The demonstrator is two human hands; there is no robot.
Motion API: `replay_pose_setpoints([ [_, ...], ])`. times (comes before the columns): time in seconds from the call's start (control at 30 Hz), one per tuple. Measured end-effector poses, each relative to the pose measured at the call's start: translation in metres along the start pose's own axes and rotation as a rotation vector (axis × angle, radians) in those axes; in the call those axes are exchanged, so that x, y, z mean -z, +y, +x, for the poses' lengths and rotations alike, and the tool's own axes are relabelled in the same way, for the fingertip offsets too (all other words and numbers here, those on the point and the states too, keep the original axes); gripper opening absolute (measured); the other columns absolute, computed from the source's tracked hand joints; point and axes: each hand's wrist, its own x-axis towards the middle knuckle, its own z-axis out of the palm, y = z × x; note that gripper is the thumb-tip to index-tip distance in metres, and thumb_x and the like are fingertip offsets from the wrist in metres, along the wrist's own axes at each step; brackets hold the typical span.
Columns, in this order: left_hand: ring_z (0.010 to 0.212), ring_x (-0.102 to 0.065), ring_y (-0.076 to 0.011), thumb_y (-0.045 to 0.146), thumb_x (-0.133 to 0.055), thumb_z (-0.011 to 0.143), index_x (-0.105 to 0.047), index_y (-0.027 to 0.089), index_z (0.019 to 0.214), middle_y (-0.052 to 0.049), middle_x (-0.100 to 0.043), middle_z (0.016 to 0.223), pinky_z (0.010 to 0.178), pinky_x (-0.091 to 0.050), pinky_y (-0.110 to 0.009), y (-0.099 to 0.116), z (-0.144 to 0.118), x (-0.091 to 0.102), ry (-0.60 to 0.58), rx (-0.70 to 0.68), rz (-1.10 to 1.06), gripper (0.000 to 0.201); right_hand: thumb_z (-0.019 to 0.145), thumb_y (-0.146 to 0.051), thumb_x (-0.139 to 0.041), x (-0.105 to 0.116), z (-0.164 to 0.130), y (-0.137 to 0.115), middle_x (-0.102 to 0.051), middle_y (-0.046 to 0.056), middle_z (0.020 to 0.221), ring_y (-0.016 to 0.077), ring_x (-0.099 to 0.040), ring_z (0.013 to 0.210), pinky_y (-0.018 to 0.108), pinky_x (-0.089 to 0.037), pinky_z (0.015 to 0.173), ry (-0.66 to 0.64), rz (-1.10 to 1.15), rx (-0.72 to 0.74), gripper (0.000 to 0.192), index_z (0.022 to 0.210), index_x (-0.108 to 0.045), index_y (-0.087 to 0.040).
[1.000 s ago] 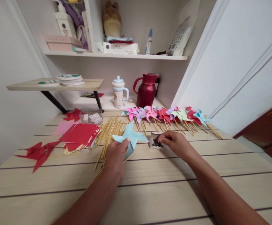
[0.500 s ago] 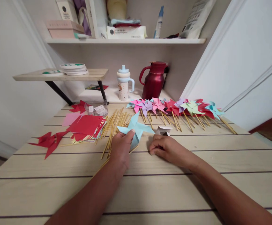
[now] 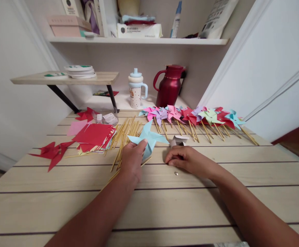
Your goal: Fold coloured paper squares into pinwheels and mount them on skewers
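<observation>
My left hand (image 3: 132,159) pinches a light blue paper pinwheel (image 3: 149,137) with a thin wooden stick under it, held just above the wooden table (image 3: 164,202). My right hand (image 3: 186,159) rests on the table to the right of it, fingertips pinched together; whether a pin is between them I cannot tell. A small metal pin (image 3: 175,173) lies loose on the table just in front of that hand. Behind the right hand stands a small open white box (image 3: 179,140).
A row of finished colourful pinwheels (image 3: 193,116) lies at the back right. Loose bamboo sticks (image 3: 125,137) and a stack of red paper squares (image 3: 94,135) lie to the left, with red cut pieces (image 3: 53,152). A red jug (image 3: 170,85) and cup (image 3: 136,88) stand behind.
My right hand has come away from the small box toward me and now rests on the table. A small pin now lies loose in front of it. The left hand stays on the pinwheel.
</observation>
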Motion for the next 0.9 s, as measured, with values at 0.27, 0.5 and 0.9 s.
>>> replay_pose_setpoints([
  [0.27, 0.048, -0.043, -0.0091, 0.031, -0.075, 0.059, -0.062, 0.015, 0.062, 0.003, -0.055, 0.053, 0.051, -0.032, -0.023, -0.006, 0.003, 0.0, 0.017, -0.03, 0.015, 0.02, 0.086, -0.029, -0.058, 0.011, -0.005, 0.008, -0.046, -0.005, 0.063, 0.0113, -0.041, 0.057, 0.023, -0.031, 0.053, -0.048, 0.1, -0.083, 0.013, 0.086, -0.068, -0.021],
  [0.5, 0.05, -0.048, -0.0098, 0.03, -0.074, 0.062, -0.065, 0.014, 0.063, 0.002, -0.059, 0.056, 0.053, -0.036, -0.023, -0.006, 0.004, 0.0, 0.0, -0.057, -0.008, 0.018, 0.082, -0.037, -0.067, 0.006, -0.02, 0.01, -0.055, -0.002, 0.069, 0.0129, -0.049, 0.063, 0.025, -0.039, 0.058, -0.056, 0.167, -0.122, 0.018, 0.087, -0.071, -0.02],
  [0.9, 0.052, -0.051, -0.0111, 0.032, -0.074, 0.063, -0.067, 0.013, 0.069, 0.0, -0.063, 0.061, 0.052, -0.039, -0.023, -0.013, 0.012, 0.003, -0.006, -0.079, 0.009, 0.021, 0.082, -0.025, -0.06, -0.011, -0.02, 0.007, -0.06, 0.002, 0.078, 0.0154, -0.052, 0.071, 0.028, -0.041, 0.067, 0.104, 0.029, -0.169, 0.011, 0.075, -0.066, -0.019],
])
